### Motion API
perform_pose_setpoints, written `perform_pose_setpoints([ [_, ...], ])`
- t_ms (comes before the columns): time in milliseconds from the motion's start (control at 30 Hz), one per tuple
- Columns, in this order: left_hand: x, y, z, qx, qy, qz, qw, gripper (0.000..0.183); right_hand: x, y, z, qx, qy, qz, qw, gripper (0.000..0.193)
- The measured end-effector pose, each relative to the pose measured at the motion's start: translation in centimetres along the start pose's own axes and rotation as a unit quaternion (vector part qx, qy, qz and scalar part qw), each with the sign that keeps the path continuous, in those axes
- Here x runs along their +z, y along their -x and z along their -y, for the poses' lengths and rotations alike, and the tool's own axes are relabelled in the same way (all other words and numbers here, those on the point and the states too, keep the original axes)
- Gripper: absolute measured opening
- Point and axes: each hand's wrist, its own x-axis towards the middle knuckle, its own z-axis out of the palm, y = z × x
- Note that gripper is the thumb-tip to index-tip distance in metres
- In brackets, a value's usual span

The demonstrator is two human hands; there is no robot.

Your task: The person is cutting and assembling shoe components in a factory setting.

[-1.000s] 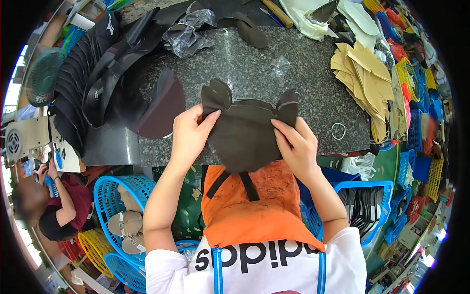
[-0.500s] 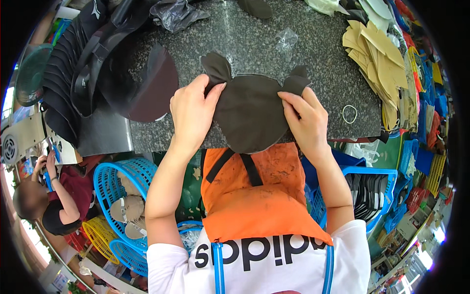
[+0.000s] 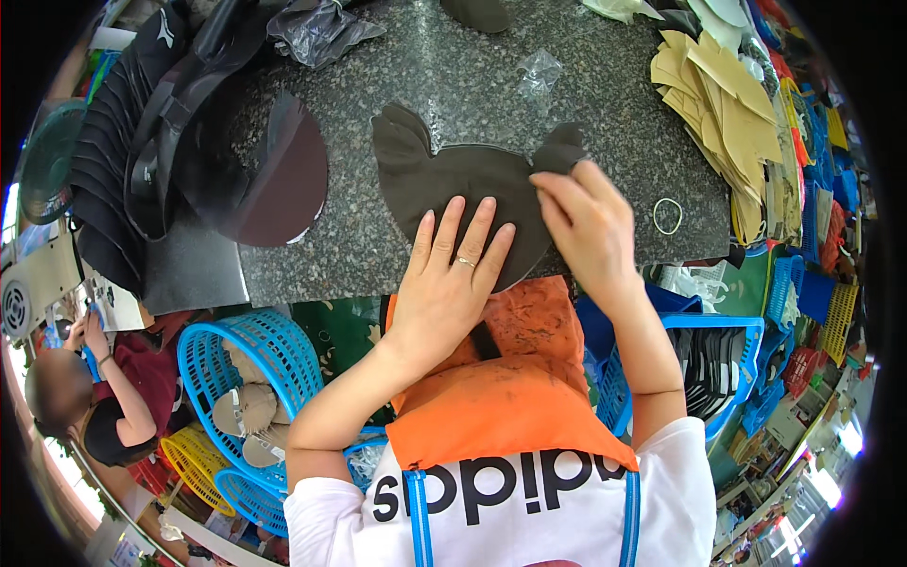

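Head view: my left hand (image 3: 452, 274) lies flat and unclenched on the dark cutout (image 3: 453, 184) at the granite table's (image 3: 378, 255) near edge, pinning it, while my right hand (image 3: 588, 222) pinches its tab

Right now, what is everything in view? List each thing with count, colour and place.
fabric piece: one, dark brown, flat on the counter edge
counter: one, speckled grey
round panel: one, dark, left on counter
tan cutouts: stack, right
rubber band: one, pale, right
baskets: several, blue and yellow, below counter
apron: one, orange
left hand: flat on fabric piece
right hand: pinching fabric piece's right ear
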Motion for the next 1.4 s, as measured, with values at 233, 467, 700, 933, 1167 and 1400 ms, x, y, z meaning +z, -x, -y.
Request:
perform_pose_setpoints([
  [233, 1.4, 0.3, 0.6, 0.034, -0.097, -0.036, 0.994, 0.060, -2.6, -2.4, 0.0, -0.125, 0.056, -0.052, 0.989, 0.021],
  [467, 1.0, 0.1, 0.4, 0.037, -0.083, -0.028, 0.995, 0.051, 0.0, -4.3, -0.8, -0.198, 0.108, 0.091, 0.970, 0.030],
  [700, 1.2, 0.2, 0.6, 0.031, -0.062, -0.049, 0.996, 0.051, 7.8, -13.4, 1.6, -0.156, -0.080, 0.149, 0.973, 0.016],
  [933, 0.8, 0.1, 0.5, 0.034, -0.051, -0.040, 0.997, 0.055, 8.5, -14.2, 0.8, -0.183, -0.087, 0.138, 0.970, 0.011],
  [1167, 1.2, 1.0, 1.2, 0.024, -0.064, -0.015, 0.998, 0.053, 6.7, -9.0, 3.0, -0.442, -0.075, 0.123, 0.885, 0.029],
  [1400, 0.8, -0.2, 0.3, 0.033, -0.065, -0.002, 0.997, 0.058, -4.8, -6.2, -6.5, -0.077, 0.054, -0.165, 0.982, 0.015],
])
